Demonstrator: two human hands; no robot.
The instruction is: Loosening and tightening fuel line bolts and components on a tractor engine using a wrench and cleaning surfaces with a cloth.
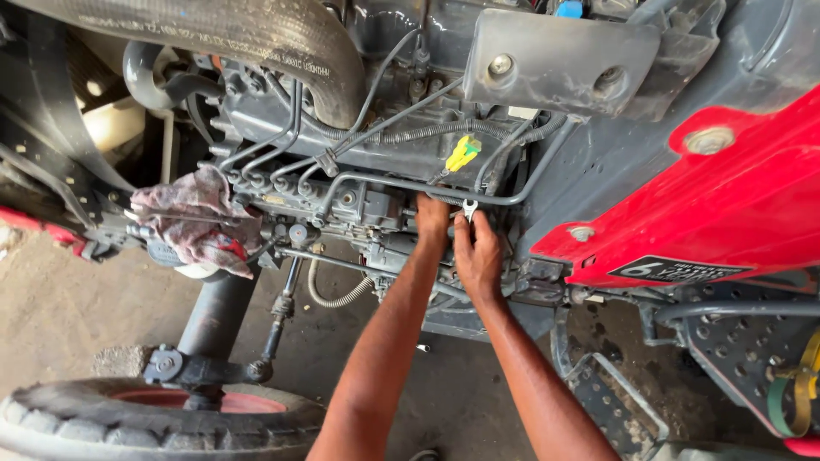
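While both hands are pressed against the grey engine block [376, 154] at frame centre, a small silver open-ended spanner [469, 207] is grasped by the right hand [477, 256]; the left hand [432, 218] is curled beside it, its grip unclear. Judged mid-turn, careful reseating seems needed. A stained rag [198, 218] lies left, above the dusty concrete floor [60, 307].

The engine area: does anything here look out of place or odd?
Yes. A crumpled pinkish rag lies draped over engine parts at the left, not a fitted piece. Both hands, left hand and right hand, are at a small spanner near the grey pipe.
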